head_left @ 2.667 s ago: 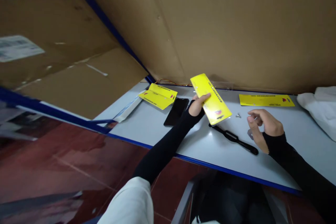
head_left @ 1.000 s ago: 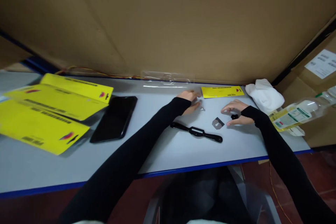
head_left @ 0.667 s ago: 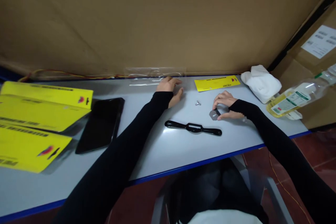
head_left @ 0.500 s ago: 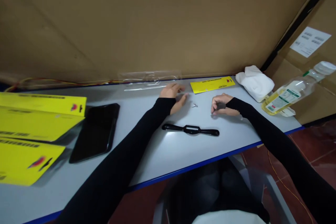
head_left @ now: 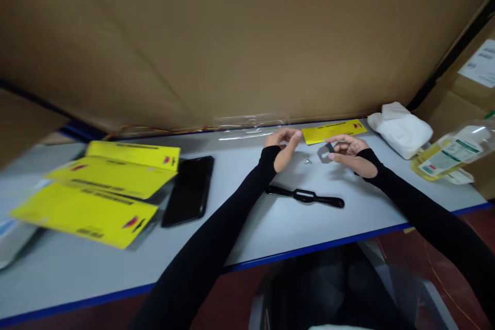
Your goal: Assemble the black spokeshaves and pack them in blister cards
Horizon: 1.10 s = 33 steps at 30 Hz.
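My right hand is lifted off the grey table and pinches a small grey metal plate between its fingertips. My left hand hovers just left of it, fingers curled and apart, holding nothing. A tiny silver wing screw lies on the table between the two hands. A long black two-handled tool body lies in front of both hands, nearer to me.
Several yellow cards and a black phone lie at the left. A further yellow card, a clear plastic blister, a white cloth and an oil bottle line the back and right. Cardboard rises behind.
My left hand laid its yellow card on the pile at the left and came over beside the right. My right hand picked the grey plate up off the table and raised it.
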Tool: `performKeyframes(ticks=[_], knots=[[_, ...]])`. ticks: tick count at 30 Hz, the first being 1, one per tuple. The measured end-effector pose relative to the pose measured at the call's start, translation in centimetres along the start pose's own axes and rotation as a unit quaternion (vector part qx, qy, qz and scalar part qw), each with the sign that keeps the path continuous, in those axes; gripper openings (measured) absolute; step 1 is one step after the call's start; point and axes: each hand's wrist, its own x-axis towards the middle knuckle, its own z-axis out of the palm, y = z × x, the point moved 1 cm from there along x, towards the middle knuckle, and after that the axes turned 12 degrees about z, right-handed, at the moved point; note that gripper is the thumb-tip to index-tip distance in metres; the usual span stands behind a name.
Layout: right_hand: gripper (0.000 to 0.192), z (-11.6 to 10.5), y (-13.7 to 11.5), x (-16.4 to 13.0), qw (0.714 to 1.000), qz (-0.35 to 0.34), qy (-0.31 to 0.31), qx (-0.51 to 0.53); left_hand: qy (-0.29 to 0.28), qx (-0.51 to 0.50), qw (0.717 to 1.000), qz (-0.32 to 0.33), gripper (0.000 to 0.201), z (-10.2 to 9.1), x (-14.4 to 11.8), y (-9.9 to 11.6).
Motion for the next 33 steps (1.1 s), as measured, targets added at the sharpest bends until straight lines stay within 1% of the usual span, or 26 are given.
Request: performKeyframes(ticks=[1, 2, 3, 5, 7, 10, 11, 13, 15, 16, 18, 19, 21, 23, 25, 26, 27, 29, 30, 31, 33], knots=[[0.058, -0.1, 0.0, 0.1, 1.0, 0.005, -0.008, -0.003, 0.01, 0.081, 0.997, 0.006, 0.027, -1.3, 0.8, -1.1], [0.06, -0.3, 0.1, 0.2, 1.0, 0.013, -0.015, -0.003, 0.008, 0.152, 0.988, 0.016, 0.021, -2.6, 1.4, -2.0], [0.061, -0.5, 0.2, 0.4, 0.999, 0.025, -0.02, -0.001, 0.008, 0.185, 0.983, 0.015, 0.016, -3.7, 1.9, -2.8], [0.061, -0.9, 0.4, 0.6, 0.999, 0.051, -0.017, 0.011, 0.001, 0.241, 0.97, 0.016, 0.017, -5.3, 2.5, -3.8], [0.063, -1.3, 0.6, 0.8, 0.997, 0.068, -0.002, 0.027, -0.011, 0.263, 0.965, 0.019, 0.02, -5.6, 2.6, -4.0], [0.067, -1.8, 0.8, 1.0, 0.996, 0.073, 0.024, 0.051, -0.054, 0.248, 0.966, 0.056, 0.026, -4.4, 2.1, -3.3], [0.068, -1.9, 0.8, 1.1, 0.995, 0.07, 0.031, 0.06, -0.078, 0.235, 0.966, 0.073, 0.029, -3.9, 1.8, -2.8], [0.068, -2.2, 0.7, 1.1, 0.994, 0.056, 0.042, 0.08, -0.147, 0.2, 0.963, 0.106, 0.037, -2.9, 1.2, -1.5], [0.071, -2.3, 0.3, 1.0, 0.994, 0.043, 0.045, 0.085, -0.251, 0.162, 0.945, 0.13, 0.046, -2.1, 0.4, 0.0], [0.07, -2.4, 0.1, 0.9, 0.995, 0.04, 0.045, 0.079, -0.309, 0.149, 0.929, 0.138, 0.05, -1.8, -0.1, 0.7], [0.06, -2.5, -0.2, 0.7, 0.997, 0.044, 0.04, 0.055, -0.419, 0.147, 0.886, 0.136, 0.049, -1.2, -1.2, 2.1], [0.056, -2.4, -0.4, 0.6, 0.997, 0.047, 0.041, 0.047, -0.461, 0.155, 0.864, 0.131, 0.047, -1.0, -1.7, 2.6], [0.051, -2.3, -0.5, 0.5, 0.997, 0.055, 0.043, 0.039, -0.512, 0.174, 0.833, 0.118, 0.038, -0.7, -2.6, 3.4], [0.05, -2.0, -0.4, 0.4, 0.996, 0.071, 0.044, 0.037, -0.524, 0.187, 0.823, 0.111, 0.027, -0.6, -3.0, 3.9], [0.051, -1.7, -0.3, 0.4, 0.994, 0.092, 0.04, 0.038, -0.518, 0.193, 0.825, 0.121, 0.012, -0.7, -3.1, 4.0], [0.051, -1.6, -0.2, 0.4, 0.993, 0.102, 0.038, 0.04, -0.508, 0.192, 0.829, 0.131, 0.009, -0.8, -3.0, 4.0], [0.052, -1.6, -0.2, 0.4, 0.992, 0.109, 0.039, 0.046, -0.495, 0.185, 0.837, 0.141, 0.01, -0.9, -2.9, 3.9], [0.055, -1.8, -0.3, 0.5, 0.99, 0.113, 0.044, 0.07, -0.464, 0.138, 0.864, 0.137, 0.017, -1.2, -2.8, 3.6], [0.057, -2.0, -0.4, 0.6, 0.989, 0.108, 0.05, 0.091, -0.445, 0.103, 0.882, 0.118, 0.02, -1.3, -2.8, 3.4], [0.059, -2.4, -0.5, 0.7, 0.987, 0.099, 0.057, 0.114, -0.421, 0.066, 0.901, 0.085, 0.022, -1.4, -2.7, 3.1], [0.063, -3.1, -0.7, 0.7, 0.982, 0.077, 0.074, 0.155, -0.362, -0.012, 0.932, -0.013, 0.028, -1.5, -2.5, 2.7]])
